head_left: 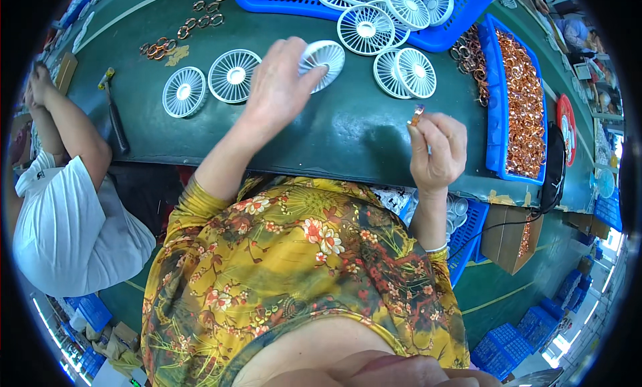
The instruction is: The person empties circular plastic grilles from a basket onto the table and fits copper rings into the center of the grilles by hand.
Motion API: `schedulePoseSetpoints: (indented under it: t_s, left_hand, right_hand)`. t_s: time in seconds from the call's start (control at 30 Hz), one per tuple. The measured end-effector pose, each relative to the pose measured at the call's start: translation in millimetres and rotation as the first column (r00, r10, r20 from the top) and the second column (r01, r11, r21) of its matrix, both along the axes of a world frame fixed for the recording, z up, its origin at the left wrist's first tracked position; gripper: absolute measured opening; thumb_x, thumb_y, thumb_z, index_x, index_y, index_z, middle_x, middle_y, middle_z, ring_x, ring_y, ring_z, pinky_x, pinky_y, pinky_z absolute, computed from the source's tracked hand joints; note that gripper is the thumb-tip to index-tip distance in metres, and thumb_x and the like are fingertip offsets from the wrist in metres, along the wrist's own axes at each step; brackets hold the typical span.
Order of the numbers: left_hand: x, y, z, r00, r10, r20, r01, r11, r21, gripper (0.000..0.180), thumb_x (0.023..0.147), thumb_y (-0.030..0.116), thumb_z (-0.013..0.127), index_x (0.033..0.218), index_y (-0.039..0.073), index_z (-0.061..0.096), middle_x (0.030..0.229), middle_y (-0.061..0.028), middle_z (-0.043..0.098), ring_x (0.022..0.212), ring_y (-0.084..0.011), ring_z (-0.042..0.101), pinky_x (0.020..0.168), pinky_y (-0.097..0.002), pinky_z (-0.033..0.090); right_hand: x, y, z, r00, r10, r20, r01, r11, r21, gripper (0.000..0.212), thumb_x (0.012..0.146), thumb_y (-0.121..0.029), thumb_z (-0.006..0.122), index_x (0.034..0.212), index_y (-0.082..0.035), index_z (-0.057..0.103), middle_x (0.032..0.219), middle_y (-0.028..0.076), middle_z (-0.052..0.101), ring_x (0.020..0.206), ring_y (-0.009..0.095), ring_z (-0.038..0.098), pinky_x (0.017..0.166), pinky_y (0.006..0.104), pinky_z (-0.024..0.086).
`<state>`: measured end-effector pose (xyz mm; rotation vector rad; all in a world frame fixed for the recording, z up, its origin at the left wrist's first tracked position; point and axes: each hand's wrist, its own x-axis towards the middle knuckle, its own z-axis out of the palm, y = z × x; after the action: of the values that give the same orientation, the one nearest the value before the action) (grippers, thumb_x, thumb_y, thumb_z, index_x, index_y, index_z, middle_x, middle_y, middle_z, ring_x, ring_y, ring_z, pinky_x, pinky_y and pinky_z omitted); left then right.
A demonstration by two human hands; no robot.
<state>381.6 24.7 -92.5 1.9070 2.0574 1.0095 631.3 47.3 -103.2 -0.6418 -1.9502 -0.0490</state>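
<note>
At upper centre, your left hand (279, 86) gripped a white disc (330, 53); right of centre, your right hand (439, 150) pinched a small copper piece (416, 118), where light pressure suited best

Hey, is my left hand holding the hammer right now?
No, the left hand holds a white spoked disc, while the hammer lies apart from it on the green table.

passage: near-middle tabletop (341, 133) | obstacles: ahead white wheels (418, 71); right blue bin (495, 113); left hammer (116, 113)
</note>
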Motion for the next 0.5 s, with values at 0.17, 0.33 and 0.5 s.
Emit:
schedulePoseSetpoints:
  t_s: [0.17, 0.33, 0.5]
  left_hand:
    - [27, -25, 1, 0.772, -0.153, 0.616, 0.107, 0.988, 0.111, 0.026, 0.098, 0.029, 0.052, 0.099, 0.002, 0.05, 0.082, 0.0003, 0.053, 0.075, -0.0038, 0.048, 0.066, -0.0203, 0.043]
    - [38, -34, 8, 0.574, -0.228, 0.787, 0.215, 0.969, 0.125, 0.026, 0.1, 0.028, 0.045, 0.105, 0.003, 0.052, 0.09, 0.0017, 0.052, 0.082, -0.0035, 0.047, 0.074, -0.0201, 0.041]
    - [39, -41, 8, 0.446, -0.28, 0.85, 0.302, 0.941, 0.151, 0.029, 0.094, 0.006, 0.046, 0.121, 0.0, 0.038, 0.105, -0.0046, 0.051, 0.093, -0.0079, 0.049, 0.084, -0.0235, 0.043]
  right_hand:
    - [-24, -9, 11, 0.993, 0.113, 0.039, -0.114, 0.993, 0.035, 0.029, 0.06, -0.004, 0.08, 0.085, -0.007, 0.066, 0.08, 0.004, 0.062, 0.069, 0.021, 0.06, 0.06, 0.0303, 0.047]
    - [-44, -10, 23, 0.985, 0.161, 0.059, -0.165, 0.984, 0.061, 0.027, 0.062, -0.006, 0.079, 0.085, -0.008, 0.066, 0.08, 0.003, 0.061, 0.069, 0.02, 0.059, 0.059, 0.0301, 0.047]
    - [-54, -9, 28, 0.983, 0.12, 0.138, -0.113, 0.992, -0.062, 0.021, 0.068, -0.006, 0.075, 0.085, -0.007, 0.063, 0.081, 0.004, 0.062, 0.068, 0.021, 0.058, 0.059, 0.0319, 0.046]
